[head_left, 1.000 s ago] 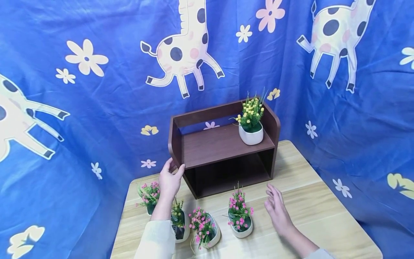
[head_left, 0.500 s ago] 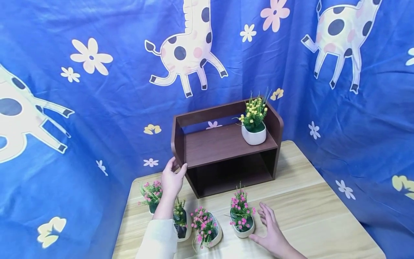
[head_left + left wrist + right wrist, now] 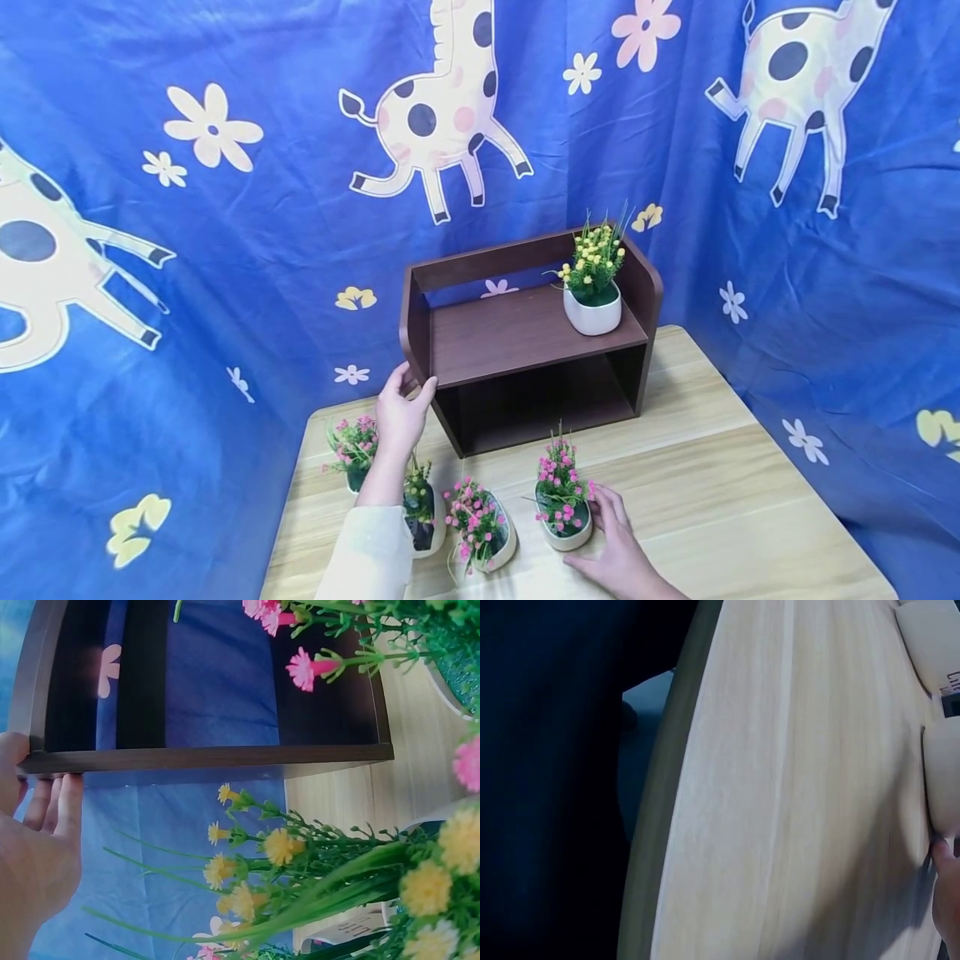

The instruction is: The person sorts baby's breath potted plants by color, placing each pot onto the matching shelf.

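Note:
A dark brown two-tier shelf (image 3: 495, 337) stands towards the back of the table. With thumb and fingers, my left hand (image 3: 399, 421) grips the edge of its left side panel; the left wrist view shows the fingers around the panel (image 3: 225, 757). At the front, my right hand (image 3: 618, 546) holds a white pot of pink flowers (image 3: 561, 500) by its right side, fingers behind and thumb at the front. Only the thumb side of that hand (image 3: 949, 900) shows in the right wrist view, against the pot (image 3: 945, 776).
On the upper tier's right end sits a white pot of yellow flowers (image 3: 592, 308). Left of my right hand stand another pink-flowered pot (image 3: 495, 542), a yellow-flowered one (image 3: 427, 533) and a pink one (image 3: 354, 454). A blue giraffe-print curtain (image 3: 285, 208) surrounds the wooden table (image 3: 735, 500).
My right hand has moved left from beside the pink-flowered pot and taken hold of it. The left hand stays on the shelf's side panel. The head view has shifted slightly.

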The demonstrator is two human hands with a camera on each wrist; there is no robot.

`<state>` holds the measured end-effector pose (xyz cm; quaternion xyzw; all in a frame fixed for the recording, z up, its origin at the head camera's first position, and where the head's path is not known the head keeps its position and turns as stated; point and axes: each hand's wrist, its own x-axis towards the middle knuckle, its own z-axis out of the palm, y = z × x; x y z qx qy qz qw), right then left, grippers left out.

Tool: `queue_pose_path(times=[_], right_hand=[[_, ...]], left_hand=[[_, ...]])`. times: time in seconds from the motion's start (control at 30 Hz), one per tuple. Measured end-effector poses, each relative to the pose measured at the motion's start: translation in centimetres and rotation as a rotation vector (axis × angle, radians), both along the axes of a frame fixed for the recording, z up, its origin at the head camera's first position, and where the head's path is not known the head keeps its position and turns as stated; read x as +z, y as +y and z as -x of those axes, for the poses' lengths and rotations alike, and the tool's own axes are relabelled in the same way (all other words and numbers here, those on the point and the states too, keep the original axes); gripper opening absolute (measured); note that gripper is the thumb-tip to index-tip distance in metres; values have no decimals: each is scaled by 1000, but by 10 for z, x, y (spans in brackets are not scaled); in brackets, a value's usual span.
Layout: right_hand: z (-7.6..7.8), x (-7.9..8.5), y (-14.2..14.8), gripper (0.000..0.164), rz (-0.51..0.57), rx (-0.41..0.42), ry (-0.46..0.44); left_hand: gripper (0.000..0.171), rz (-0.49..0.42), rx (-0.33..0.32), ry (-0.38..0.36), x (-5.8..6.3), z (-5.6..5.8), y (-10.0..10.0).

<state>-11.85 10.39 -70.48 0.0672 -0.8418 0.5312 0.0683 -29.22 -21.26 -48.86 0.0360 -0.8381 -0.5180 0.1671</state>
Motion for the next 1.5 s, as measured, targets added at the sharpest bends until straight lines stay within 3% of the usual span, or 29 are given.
queue_pose_path(times=[0.2, 0.4, 0.77, 1.2, 1.5], right_hand=[[1, -4, -6, 119, -75, -66, 51], [2, -5, -8, 102, -131, -99, 76], [2, -9, -8, 95, -101, -100, 64], [1, -4, -8, 92, -19, -93, -22], [-2, 0, -7, 95, -51, -101, -93]], left_hand=[[53, -15, 2, -7, 0, 0, 0], [52, -18, 6, -10, 0, -1, 0], [50, 19, 17, -12, -2, 0, 2], [51, 14, 19, -5, 0, -2, 2], [51, 10, 22, -1, -2, -2, 2]])
